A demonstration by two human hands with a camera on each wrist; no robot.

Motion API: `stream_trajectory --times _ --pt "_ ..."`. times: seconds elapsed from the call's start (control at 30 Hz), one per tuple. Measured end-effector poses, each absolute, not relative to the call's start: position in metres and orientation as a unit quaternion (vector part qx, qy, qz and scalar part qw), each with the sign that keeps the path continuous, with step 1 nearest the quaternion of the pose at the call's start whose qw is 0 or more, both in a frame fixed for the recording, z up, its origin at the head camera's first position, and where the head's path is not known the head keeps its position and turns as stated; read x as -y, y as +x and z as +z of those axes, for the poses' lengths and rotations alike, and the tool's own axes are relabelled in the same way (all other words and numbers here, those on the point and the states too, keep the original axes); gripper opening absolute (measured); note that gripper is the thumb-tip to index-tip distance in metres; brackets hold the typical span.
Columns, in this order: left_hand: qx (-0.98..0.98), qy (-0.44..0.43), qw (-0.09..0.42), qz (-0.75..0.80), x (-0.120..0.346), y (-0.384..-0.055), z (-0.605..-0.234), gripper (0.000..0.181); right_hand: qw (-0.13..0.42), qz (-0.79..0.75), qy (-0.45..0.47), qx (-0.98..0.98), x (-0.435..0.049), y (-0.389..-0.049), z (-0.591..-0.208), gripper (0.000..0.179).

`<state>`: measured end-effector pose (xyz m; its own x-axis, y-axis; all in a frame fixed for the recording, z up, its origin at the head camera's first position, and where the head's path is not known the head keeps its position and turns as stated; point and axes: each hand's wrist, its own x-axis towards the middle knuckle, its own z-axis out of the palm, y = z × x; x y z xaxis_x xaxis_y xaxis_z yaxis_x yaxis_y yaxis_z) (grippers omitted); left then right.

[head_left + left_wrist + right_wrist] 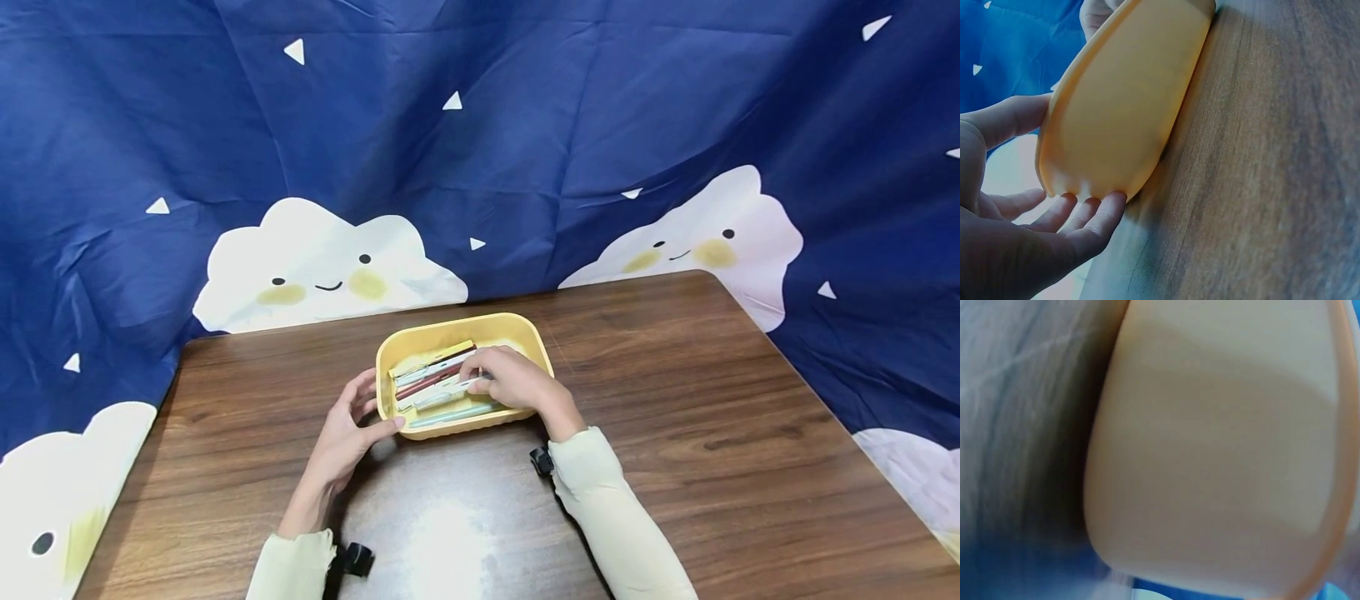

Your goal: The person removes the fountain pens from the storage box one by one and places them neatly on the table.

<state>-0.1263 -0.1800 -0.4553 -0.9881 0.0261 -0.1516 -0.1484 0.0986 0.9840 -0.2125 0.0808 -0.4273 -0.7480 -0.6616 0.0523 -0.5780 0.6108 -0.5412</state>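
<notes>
A yellow plastic storage box (468, 428) stands on the table, with several pens lying lengthwise inside. My left hand (347, 433) holds the box's left end, thumb at the near corner of the rim and fingertips against the outer wall. In the left wrist view those fingers (1100, 225) press the wall from outside. My right hand (513, 383) reaches over the near right rim and pinches the end of a pale, clear-looking pen (441, 397). Around it lie a dark red pen (420, 386), a yellow pen (450, 353) and a light teal pen (453, 416).
The brown wooden table (675, 400) extends to both sides of the box. Behind it hangs a dark blue cloth (525, 150) printed with white clouds. In the right wrist view the box's outer wall (1210, 456) fills most of the picture and hides the fingers.
</notes>
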Motion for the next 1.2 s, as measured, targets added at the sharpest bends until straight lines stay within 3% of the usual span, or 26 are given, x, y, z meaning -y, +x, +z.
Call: stream_trajectory --times 0.43,1.2 --pt "-0.739 -0.043 0.07 0.669 0.18 -0.128 -0.455 0.085 0.022 -0.289 -0.336 -0.896 -0.097 -0.213 -0.42 0.01" --pt "-0.741 -0.044 0.073 0.666 0.18 -0.127 -0.454 0.084 -0.007 -0.303 -0.332 -0.893 -0.129 -0.215 -0.412 0.008"
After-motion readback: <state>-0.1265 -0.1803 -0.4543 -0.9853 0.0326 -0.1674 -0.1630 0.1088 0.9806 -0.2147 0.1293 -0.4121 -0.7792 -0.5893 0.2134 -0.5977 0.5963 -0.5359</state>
